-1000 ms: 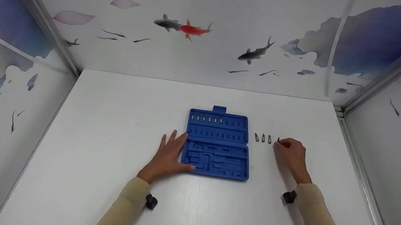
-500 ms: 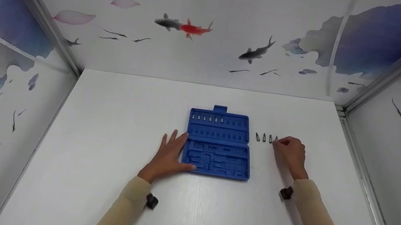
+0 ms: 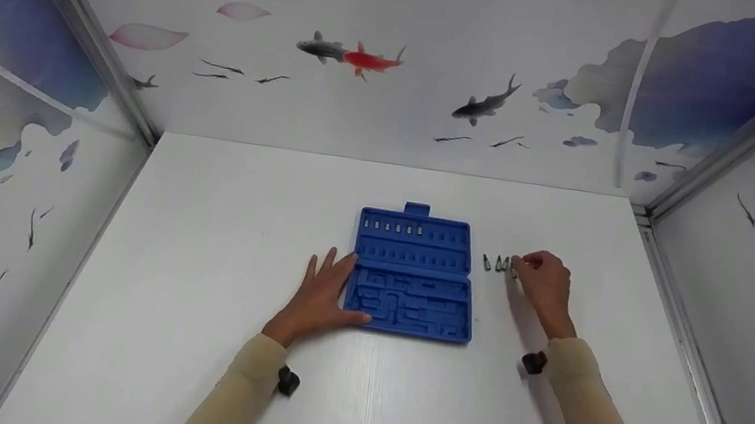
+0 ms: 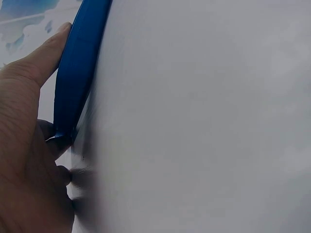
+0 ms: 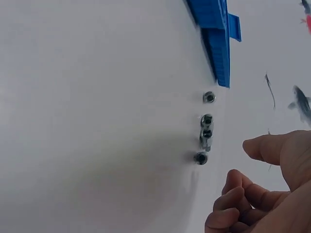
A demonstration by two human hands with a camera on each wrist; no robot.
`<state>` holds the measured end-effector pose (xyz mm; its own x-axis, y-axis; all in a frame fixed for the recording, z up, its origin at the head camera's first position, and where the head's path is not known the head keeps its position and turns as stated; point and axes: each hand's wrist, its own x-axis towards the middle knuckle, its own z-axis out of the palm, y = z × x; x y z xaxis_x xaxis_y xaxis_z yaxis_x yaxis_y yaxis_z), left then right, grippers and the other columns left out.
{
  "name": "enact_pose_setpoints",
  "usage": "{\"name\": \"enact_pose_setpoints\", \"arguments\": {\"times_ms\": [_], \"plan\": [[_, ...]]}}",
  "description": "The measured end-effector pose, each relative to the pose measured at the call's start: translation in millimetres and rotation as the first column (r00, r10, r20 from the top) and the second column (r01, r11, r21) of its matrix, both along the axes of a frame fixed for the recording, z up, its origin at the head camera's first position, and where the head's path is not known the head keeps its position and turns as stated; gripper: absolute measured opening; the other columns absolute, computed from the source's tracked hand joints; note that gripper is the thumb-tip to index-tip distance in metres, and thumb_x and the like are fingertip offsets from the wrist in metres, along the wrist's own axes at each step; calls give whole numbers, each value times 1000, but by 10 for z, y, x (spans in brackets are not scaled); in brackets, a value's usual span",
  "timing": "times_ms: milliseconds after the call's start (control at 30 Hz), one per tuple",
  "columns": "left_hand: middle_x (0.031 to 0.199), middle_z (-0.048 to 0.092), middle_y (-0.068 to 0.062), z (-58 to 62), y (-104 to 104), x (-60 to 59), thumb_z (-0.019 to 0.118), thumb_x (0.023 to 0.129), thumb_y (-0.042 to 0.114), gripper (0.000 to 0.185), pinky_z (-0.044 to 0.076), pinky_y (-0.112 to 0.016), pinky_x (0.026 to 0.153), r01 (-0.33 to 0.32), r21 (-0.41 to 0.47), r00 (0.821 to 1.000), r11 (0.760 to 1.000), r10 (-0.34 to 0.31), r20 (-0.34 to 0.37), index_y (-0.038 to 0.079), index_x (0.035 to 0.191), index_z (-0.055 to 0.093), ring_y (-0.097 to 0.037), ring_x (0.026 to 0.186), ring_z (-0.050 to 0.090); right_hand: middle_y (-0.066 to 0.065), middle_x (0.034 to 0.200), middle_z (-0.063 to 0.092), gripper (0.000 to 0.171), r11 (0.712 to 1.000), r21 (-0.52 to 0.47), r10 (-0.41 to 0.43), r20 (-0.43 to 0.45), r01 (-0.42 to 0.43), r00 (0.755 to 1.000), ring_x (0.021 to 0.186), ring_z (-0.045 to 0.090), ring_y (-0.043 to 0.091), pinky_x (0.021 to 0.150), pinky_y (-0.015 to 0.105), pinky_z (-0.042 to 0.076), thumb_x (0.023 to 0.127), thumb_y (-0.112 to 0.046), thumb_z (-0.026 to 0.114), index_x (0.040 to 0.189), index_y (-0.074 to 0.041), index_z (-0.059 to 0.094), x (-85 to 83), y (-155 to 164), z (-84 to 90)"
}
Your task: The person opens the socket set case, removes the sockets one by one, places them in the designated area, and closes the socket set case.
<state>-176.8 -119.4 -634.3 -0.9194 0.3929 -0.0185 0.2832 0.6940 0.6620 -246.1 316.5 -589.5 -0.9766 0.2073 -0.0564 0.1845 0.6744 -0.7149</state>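
Silver bits (image 5: 207, 120), four, on the table (image 3: 371, 396) right of centre in the frame, middle two close together. Alongside, right grip (image 3: 543, 288), thumb and fingertips parted, holding nothing. Leftward, one blue case (image 3: 417, 270) with six small sockets (image 3: 387, 227) inside; left grip (image 3: 317, 301) spread against its left edge.

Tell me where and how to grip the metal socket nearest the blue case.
From above, I'd pinch the socket around the middle of its length, a finger on each long side. It appears to lie flat on the table, its round open end turned to the near side, so its sides face left and right. Gaps to the blue case and the next socket should leave room.
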Motion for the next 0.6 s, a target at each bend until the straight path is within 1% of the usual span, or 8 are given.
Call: {"name": "enact_pose_setpoints", "arguments": {"times_ms": [133,300,467,600], "plan": [[183,23,-7,-11,-8,-8,80,86,74,127,-14,-56,135,1,-7,1000,1000,-1,4,10,177,19,-34,171,-2,18,106,73,34,997,-20,78,-45,-79,996,90,63,27,74,34,53,107,-29,70,119,3,75,-31,-196,55],[183,23,-6,-20,-5,-5,80,86,76,127,-14,-55,135,-2,-12,1000,1000,2,3,12,178,19,-33,172,-2,17,106,74,27,987,-31,153,-82,-156,985,93,62,29,82,37,52,106,-22,72,116,3,77,-82,-477,79],[183,22,-5,-18,1,0,78,85,78,128,-14,-53,135,-4,-14,1000,1000,4,5,13,178,18,-32,172,-3,16,102,74,21,970,-74,221,-119,-231,968,91,64,28,81,37,53,105,-17,73,113,2,77,-112,-723,101],[183,23,-5,-19,7,4,78,85,79,128,-14,-53,135,-8,-11,1000,1000,8,5,13,178,19,-31,172,-2,15,102,75,18,959,-92,254,-131,-267,958,90,65,27,78,38,54,105,-16,74,112,0,78,-150,-884,118]]}}
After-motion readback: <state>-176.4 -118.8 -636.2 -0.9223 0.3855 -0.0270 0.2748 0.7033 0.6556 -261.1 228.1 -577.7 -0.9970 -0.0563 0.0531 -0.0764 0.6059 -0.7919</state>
